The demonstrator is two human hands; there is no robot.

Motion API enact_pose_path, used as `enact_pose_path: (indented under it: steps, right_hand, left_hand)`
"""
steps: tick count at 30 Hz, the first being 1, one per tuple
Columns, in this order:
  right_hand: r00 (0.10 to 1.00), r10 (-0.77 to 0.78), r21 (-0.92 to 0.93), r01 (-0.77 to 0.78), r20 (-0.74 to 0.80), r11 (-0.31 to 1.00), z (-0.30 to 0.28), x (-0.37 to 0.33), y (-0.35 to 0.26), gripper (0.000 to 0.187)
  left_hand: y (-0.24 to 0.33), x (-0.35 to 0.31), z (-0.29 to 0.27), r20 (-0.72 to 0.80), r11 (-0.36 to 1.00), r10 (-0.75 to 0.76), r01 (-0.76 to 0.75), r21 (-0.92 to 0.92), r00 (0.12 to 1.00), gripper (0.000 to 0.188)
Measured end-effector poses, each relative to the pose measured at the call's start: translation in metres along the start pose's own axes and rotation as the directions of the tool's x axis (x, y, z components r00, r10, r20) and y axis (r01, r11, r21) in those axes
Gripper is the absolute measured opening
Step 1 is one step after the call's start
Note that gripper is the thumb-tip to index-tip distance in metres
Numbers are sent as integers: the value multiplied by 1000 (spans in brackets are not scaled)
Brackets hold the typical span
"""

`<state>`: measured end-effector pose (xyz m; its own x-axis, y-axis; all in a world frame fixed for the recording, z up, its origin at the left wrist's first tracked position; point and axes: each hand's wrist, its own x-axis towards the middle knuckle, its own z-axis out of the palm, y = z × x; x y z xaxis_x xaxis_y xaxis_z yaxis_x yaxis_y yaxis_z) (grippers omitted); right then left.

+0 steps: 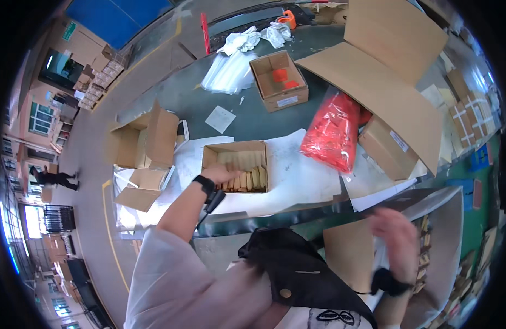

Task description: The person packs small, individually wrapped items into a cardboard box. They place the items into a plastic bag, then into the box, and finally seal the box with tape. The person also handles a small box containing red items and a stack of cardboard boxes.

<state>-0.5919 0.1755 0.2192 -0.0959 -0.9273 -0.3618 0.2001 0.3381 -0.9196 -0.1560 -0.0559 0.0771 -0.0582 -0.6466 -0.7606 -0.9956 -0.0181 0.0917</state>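
Observation:
My left hand reaches into a small open cardboard box on the table. Its fingers stretch over a row of small tan packets standing upright along the near side and touch them at the left end. Further back, the box shows its bare inside. Off to the right, my right hand is raised near a large open carton with more tan packets in it. Motion smears the right fingers, and I see nothing clear in them.
White paper covers the table under the box. A red-filled plastic bag lies to the right, before a big open carton. Another box holds orange-red pieces. Clear plastic bags lie behind; opened cartons stand left.

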Motion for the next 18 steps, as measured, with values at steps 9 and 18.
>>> enact_pose_path:
  steps: [9,18]
  right_hand:
    - [834,256,-785,291,488,547,230,236,128,28]
    - [992,116,-972,18,46,233,263,234,194,37]
  left_hand:
    - [26,15,45,-289,1000,8,0,28,957,90]
    - [23,19,42,-240,870,82,-187,-457,967,73]
